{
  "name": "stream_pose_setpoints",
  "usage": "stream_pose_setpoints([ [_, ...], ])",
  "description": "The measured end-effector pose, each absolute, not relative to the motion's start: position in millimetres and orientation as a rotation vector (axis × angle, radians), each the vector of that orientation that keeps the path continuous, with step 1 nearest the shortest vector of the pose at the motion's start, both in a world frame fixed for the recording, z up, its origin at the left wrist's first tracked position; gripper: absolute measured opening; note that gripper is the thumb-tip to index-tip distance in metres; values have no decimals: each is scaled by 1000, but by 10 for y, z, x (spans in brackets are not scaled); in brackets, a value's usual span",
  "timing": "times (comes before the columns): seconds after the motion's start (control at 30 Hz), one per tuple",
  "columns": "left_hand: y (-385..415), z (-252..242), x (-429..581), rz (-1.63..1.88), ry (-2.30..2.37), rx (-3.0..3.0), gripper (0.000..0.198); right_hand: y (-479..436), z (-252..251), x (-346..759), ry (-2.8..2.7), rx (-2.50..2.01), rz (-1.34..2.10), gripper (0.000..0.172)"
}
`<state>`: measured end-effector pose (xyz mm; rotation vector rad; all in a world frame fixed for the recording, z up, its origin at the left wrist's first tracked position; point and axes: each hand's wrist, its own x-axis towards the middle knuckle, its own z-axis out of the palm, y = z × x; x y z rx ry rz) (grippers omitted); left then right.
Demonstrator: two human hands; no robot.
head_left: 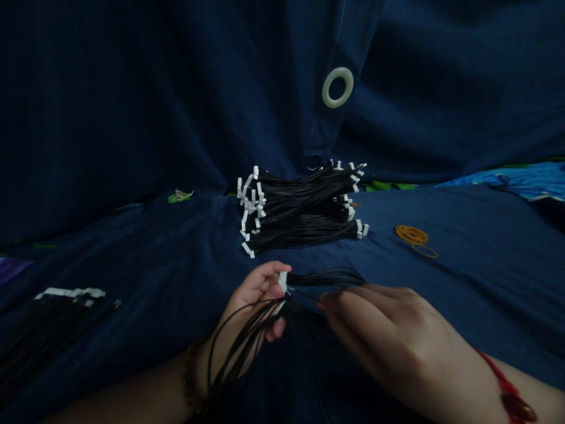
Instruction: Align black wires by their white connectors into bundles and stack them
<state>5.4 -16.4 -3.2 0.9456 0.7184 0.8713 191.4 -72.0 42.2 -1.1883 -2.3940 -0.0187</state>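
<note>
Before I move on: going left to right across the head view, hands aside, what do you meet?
Loose black wires at the left edge → stacked bundles of black wires with white connectors → orange rubber bands → bright blue cloth

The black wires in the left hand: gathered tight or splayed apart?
Splayed apart: the black wires fan out as loose separate strands from the white connector at the left hand, unlike the tight stacked bundles behind.

Pile of white-tipped black wires (300, 209) just ahead of left hand (258, 294) and right hand (388, 335), passage over navy cloth (477, 282) to its right, orange rubber bands (412, 238) along that way, black wire bundle (48, 335) at far left
</note>
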Motion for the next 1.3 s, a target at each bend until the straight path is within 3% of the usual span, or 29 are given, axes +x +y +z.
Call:
stream_pose_setpoints([
  [0.73,-226,-57,137,903,666,1050,20,-712,416,1838,-2407,-1166,-16,17],
  [0.97,-123,-56,90,942,779,1027,20,-768,635,1936,-2277,-1400,-145,12],
  [1.3,-64,-53,75,1026,828,1026,23,-649,487,1985,-2423,-1525,749,25],
])
